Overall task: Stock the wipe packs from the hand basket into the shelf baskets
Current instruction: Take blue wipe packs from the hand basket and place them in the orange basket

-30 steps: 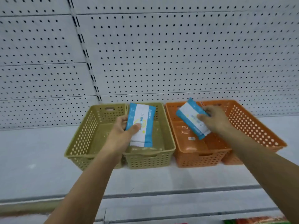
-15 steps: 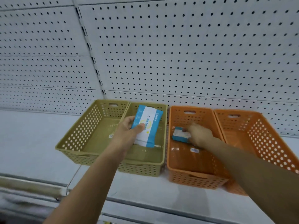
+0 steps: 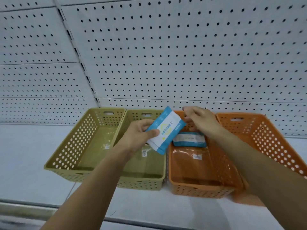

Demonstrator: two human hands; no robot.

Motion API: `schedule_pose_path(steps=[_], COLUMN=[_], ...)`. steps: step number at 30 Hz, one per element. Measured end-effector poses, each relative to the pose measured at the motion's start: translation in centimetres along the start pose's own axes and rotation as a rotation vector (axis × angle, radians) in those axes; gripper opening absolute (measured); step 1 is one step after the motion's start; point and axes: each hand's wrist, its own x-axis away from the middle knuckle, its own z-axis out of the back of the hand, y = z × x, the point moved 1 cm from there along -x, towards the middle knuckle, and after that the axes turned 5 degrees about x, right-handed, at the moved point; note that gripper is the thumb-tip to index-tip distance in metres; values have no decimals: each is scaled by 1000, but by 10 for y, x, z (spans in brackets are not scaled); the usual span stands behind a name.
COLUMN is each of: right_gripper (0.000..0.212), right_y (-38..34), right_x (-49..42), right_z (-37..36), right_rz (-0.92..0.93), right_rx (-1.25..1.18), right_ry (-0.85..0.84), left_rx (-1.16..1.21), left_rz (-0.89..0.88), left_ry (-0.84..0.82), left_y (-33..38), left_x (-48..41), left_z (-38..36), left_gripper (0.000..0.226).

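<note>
pegboard wall point(image 3: 182, 55) behind shelf point(image 3: 25, 155) | side by side: outer green basket point(image 3: 66, 155), inner green basket point(image 3: 141, 181), inner orange basket point(image 3: 199, 188), outer orange basket point(image 3: 274, 138) | left hand point(image 3: 137, 136) – fingers grasping tilted wipe pack point(image 3: 166, 130) above the two inner baskets' shared edge | right hand point(image 3: 201, 120) – fingers loose, empty, over inner orange basket | second wipe pack point(image 3: 189, 139) lies inside it, toward the back

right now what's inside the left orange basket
One wipe pack lies flat toward the back of the left orange basket, with a small sticker on the floor nearer the front. The right hand and the held pack hide its back end.
</note>
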Motion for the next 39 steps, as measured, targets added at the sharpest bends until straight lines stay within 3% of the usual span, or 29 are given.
schedule_pose_path(steps=[2, 4, 6, 9, 12, 15, 19, 21, 23, 26, 33, 39], right_gripper=[20, 20, 21, 17, 17, 20, 32, 50, 62, 52, 42, 67], right_y=[-17, -15, -3, 13, 26, 31, 37, 42, 46, 46, 43, 43], right_x=[10, 19, 25, 35, 41, 42, 43, 47, 53, 57, 36, 44], right_z=[13, 22, 27, 29, 23, 3, -20, -24, -28, -39, -45, -36], right_rz=[-130, -199, -266, -322, -386, -450, -629, -595, -445, -248, -152, -306], right_rx=[-177, -136, -97, 44, 236, 344, 300, 539, 871, 1191, 1377, 1100], right_ry=[-212, -305, -197, -7, 116, 84, 9, -23, -77, -220, -454, -520], left_rx=[-34, -61, -153, -517, -744, -746, -775, -808, -801, -785, -726, -724], left_rz=[-20, -47, -101, -182, -208, -199, -181, -170, -180, -201, -225, -224], left_ry=[-41, -48, -14, 61, 16, -58, -58, -58, -65, -51, -61, -139], left_y=[6, 9, 7, 1, -12, -26, -34, -36, -37, -38, -50, -49], left_x=[-9, -17, -21, -15, -4, 0, -2, -2, -1, 0, -7, -7], left_z=[-15, -28, -38, -47, -50, -49, -49, -47, -47, -49, -49, -40], left_gripper=[24, 24, 26, 34, 51, 54, 61, 65, 65, 63, 62, 66])
